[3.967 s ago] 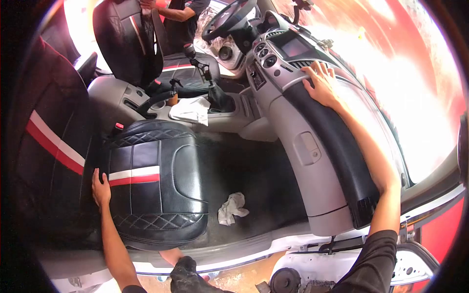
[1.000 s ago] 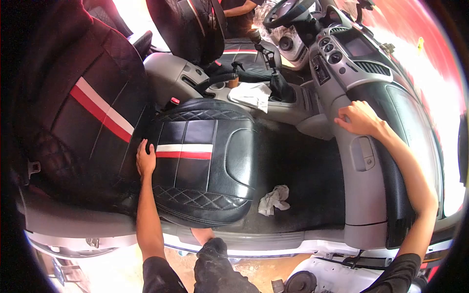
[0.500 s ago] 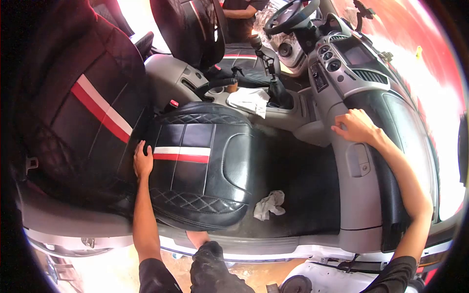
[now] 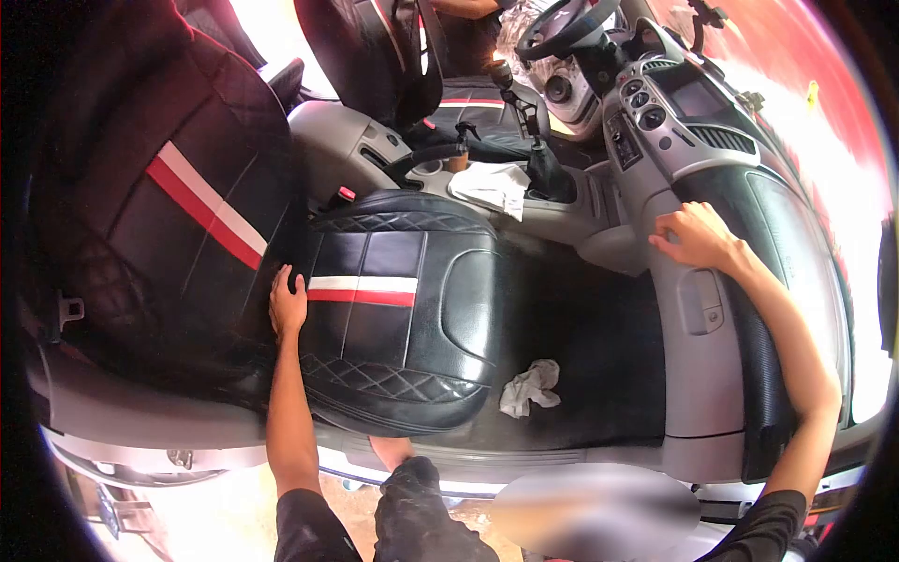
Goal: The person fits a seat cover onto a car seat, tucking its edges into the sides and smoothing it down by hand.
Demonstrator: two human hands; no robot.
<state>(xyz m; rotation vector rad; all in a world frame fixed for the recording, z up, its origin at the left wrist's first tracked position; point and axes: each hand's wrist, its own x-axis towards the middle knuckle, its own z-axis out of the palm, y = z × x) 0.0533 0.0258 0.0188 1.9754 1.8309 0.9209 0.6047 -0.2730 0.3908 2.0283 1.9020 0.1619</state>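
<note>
My left hand [image 4: 288, 302] rests where the black seat back [image 4: 211, 122] meets the seat cushion [image 4: 375, 323] of the near car seat. Its fingers are a little apart, and nothing shows in them. Both seat parts carry a white and red stripe. On the far side of the footwell, my right hand [image 4: 695, 236] leans on the grey dashboard panel above the glove box latch [image 4: 702, 302]. The fingers there are curled in, with no object visible in them. A crumpled white cloth [image 4: 530, 388] lies on the dark footwell floor [image 4: 599, 347], apart from both hands.
Another white cloth [image 4: 492, 190] lies on the centre console, beside the gear lever boot [image 4: 551, 176] and a small spray bottle [image 4: 459, 161]. Beyond are the steering wheel [image 4: 567, 33] and another person's arm [image 4: 465, 7]. A blurred oval covers part of the bottom edge.
The view has shifted slightly, so the seat, dashboard and cloths sit a little further right. Both hands keep nearly the same places on the seat and dashboard.
</note>
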